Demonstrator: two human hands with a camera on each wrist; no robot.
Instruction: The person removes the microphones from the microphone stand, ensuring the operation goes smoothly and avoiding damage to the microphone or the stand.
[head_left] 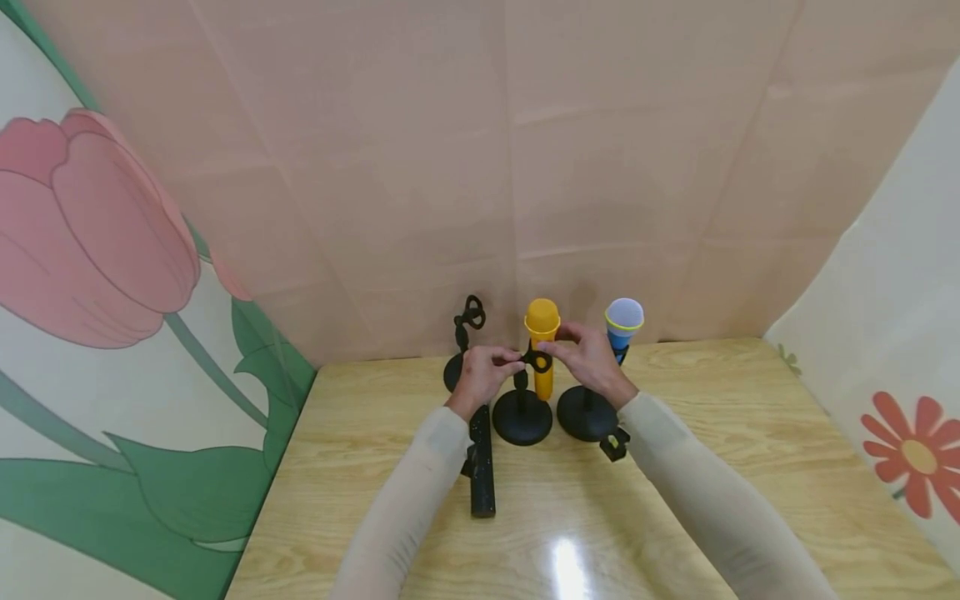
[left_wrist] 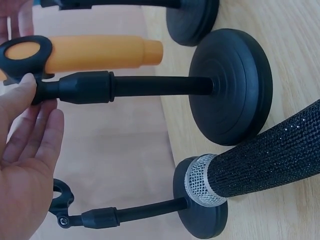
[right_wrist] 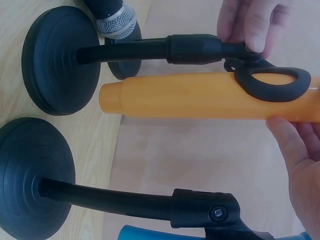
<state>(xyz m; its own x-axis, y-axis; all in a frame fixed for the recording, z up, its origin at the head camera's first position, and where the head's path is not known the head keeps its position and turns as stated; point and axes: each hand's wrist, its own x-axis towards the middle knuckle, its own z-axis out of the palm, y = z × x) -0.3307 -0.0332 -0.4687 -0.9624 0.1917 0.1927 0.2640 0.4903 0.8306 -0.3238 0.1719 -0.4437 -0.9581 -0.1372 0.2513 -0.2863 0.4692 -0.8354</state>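
Observation:
My left hand [head_left: 483,377] pinches the joint under the ring clip [right_wrist: 246,82] of the middle black microphone stand [left_wrist: 230,85]. In my right hand [head_left: 592,362] is a yellow microphone [head_left: 542,317], held upright by its upper body. Its handle [right_wrist: 190,95] stands just behind the clip's ring; whether the two touch I cannot tell. The round base [head_left: 522,418] of this stand rests on the table. To the right, a blue microphone [head_left: 624,315] with a pale head sits in another stand [head_left: 587,417].
A third stand [head_left: 453,372] with a bare ring clip is at the left. A black glittery microphone [left_wrist: 265,155] lies on the wooden table [head_left: 375,467], its silver head by that stand's base. Near my right wrist is a small black object [head_left: 615,444]. A pinkish cloth [head_left: 420,208] hangs behind.

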